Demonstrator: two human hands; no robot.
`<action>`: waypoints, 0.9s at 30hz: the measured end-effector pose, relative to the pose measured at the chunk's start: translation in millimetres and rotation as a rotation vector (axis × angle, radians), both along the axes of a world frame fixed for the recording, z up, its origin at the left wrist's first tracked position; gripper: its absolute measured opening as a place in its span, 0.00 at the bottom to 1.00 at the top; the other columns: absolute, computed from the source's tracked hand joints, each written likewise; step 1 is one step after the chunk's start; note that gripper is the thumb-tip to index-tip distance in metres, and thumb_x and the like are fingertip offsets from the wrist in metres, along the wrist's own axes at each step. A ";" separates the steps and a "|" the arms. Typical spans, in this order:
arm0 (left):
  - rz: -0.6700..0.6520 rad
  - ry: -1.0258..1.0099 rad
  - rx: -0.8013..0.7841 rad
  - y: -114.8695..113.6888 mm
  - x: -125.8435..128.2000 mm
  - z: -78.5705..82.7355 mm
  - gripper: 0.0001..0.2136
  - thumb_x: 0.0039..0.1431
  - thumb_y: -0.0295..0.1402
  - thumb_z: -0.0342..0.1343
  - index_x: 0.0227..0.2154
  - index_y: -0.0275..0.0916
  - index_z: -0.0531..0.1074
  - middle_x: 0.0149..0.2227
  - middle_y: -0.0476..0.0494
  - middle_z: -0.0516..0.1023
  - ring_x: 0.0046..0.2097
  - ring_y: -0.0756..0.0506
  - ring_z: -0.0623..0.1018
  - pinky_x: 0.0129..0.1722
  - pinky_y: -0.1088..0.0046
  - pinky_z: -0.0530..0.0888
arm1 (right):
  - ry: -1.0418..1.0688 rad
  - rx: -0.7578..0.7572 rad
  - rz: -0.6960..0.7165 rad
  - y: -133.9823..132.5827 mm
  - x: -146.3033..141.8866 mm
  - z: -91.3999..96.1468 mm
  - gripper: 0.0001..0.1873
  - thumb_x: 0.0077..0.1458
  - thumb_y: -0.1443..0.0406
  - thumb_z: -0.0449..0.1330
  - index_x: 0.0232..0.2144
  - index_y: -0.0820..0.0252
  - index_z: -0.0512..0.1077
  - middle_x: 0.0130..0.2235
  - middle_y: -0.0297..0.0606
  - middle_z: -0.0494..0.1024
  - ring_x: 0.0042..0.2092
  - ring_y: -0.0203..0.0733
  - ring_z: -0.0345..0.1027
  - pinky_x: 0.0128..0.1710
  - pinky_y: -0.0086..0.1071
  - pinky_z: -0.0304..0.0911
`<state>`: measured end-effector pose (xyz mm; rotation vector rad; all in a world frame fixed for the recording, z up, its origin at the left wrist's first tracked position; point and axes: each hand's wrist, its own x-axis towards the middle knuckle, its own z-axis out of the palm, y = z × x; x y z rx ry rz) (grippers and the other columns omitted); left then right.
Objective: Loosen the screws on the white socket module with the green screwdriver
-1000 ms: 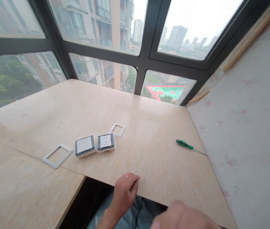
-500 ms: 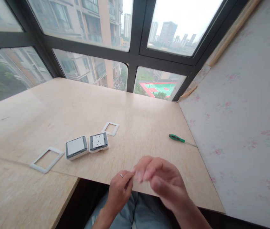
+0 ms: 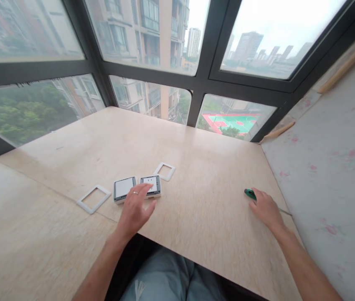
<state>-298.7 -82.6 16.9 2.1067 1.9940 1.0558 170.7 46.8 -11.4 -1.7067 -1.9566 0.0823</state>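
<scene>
My left hand (image 3: pixel 136 209) reaches over the front edge of a white-and-grey wall socket (image 3: pixel 152 182), its fingers stretched and thumb apart. It partly covers the socket; whether it touches it I cannot tell. Close on the left sits a wall switch or blank-faced unit (image 3: pixel 125 187) in a similar white-and-grey box. At the right, my right hand (image 3: pixel 264 208) closes over the green handle of a screwdriver (image 3: pixel 250 193) lying on the tabletop. The shaft shows beyond the hand, pointing toward the wall.
One white cover frame (image 3: pixel 101 204) lies left of the boxes, and a smaller frame (image 3: pixel 171 174) lies behind the socket. The wooden tabletop (image 3: pixel 202 200) meets dark-framed windows at the back and a flowered wall (image 3: pixel 330 188) on the right.
My hands were together near the front edge. They have parted: the left moved forward to the socket, the right moved out to the screwdriver and took hold. The view has turned left.
</scene>
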 end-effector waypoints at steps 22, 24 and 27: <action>-0.248 -0.025 -0.278 22.0 25.7 19.6 0.39 0.48 0.39 0.68 0.63 0.39 0.61 0.58 0.33 0.70 0.58 0.33 0.72 0.58 0.53 0.70 | 1.166 0.012 0.201 -72.2 -131.8 104.2 0.22 0.54 0.62 0.64 0.52 0.51 0.71 0.41 0.37 0.75 0.41 0.43 0.73 0.42 0.42 0.72; -0.303 -0.075 -0.314 16.9 40.3 12.9 0.40 0.46 0.36 0.68 0.64 0.39 0.61 0.59 0.33 0.70 0.57 0.33 0.73 0.58 0.54 0.71 | 1.408 -0.007 0.246 -78.4 -153.3 121.4 0.18 0.53 0.64 0.63 0.47 0.51 0.73 0.40 0.35 0.73 0.39 0.39 0.71 0.39 0.36 0.70; -0.363 -0.111 -0.378 11.7 52.9 2.7 0.42 0.44 0.34 0.69 0.64 0.38 0.61 0.60 0.32 0.69 0.57 0.33 0.74 0.58 0.54 0.72 | 1.574 -0.066 0.288 -83.5 -179.3 133.1 0.18 0.50 0.65 0.64 0.45 0.50 0.72 0.35 0.31 0.70 0.33 0.35 0.65 0.35 0.32 0.66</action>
